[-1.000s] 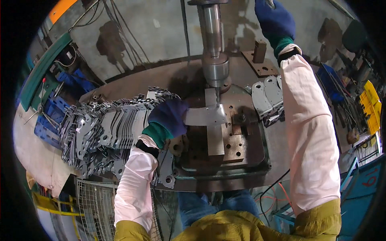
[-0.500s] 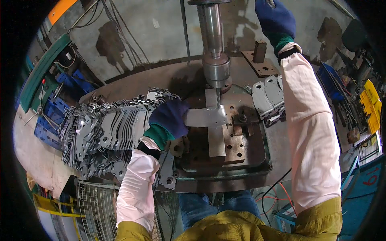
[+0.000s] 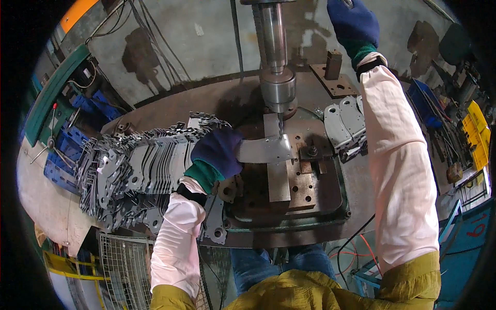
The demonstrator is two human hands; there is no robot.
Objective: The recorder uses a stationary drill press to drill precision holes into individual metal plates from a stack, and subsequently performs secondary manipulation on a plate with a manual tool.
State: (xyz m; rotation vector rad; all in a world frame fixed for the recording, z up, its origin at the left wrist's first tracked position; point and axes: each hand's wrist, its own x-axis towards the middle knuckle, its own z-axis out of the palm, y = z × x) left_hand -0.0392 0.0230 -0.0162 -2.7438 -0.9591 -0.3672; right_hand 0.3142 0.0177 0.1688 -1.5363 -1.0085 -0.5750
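My left hand (image 3: 217, 153), in a dark blue glove, is closed on the left end of a flat, curved grey metal plate (image 3: 264, 151). The plate's free end lies on a drilling jig (image 3: 298, 178) with a pale flat bar (image 3: 279, 185) beneath it. A drill bit (image 3: 280, 124), held in the drill press chuck (image 3: 278, 89), meets the plate near its upper right edge; whether it cuts in I cannot tell. Raised at the top right, my right hand (image 3: 355, 23) is closed round a handle end (image 3: 347, 3), mostly hidden by the glove.
A large stack of grey metal plates (image 3: 155, 163) stands left of the jig. More plates (image 3: 343, 121) lie on its right. Behind them stands a block on a steel base (image 3: 335, 77). Blue (image 3: 426, 106) and yellow bins (image 3: 475, 137) sit far right; a wire basket (image 3: 126, 261) is below left.
Almost nothing differs. Both hands keep their places, and the plate stays under the drill bit.
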